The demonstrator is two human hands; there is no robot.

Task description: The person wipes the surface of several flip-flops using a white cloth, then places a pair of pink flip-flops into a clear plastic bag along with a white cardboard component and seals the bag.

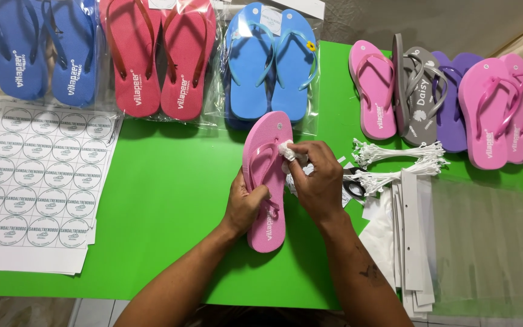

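A pink flip-flop (267,142) lies lengthwise on the green table (164,188) in front of me. My left hand (244,203) grips its left edge and strap near the heel half. My right hand (317,178) is closed on a small white wad of cloth or tissue (287,150) and presses it against the sandal's right side by the strap.
Bagged pairs of blue, red and light-blue flip-flops (155,54) line the far edge. Loose pink, grey and purple ones (449,97) lie at the far right. Sheets of round stickers (34,175) sit left; white tag fasteners (394,160), card strips and clear bags (485,236) sit right.
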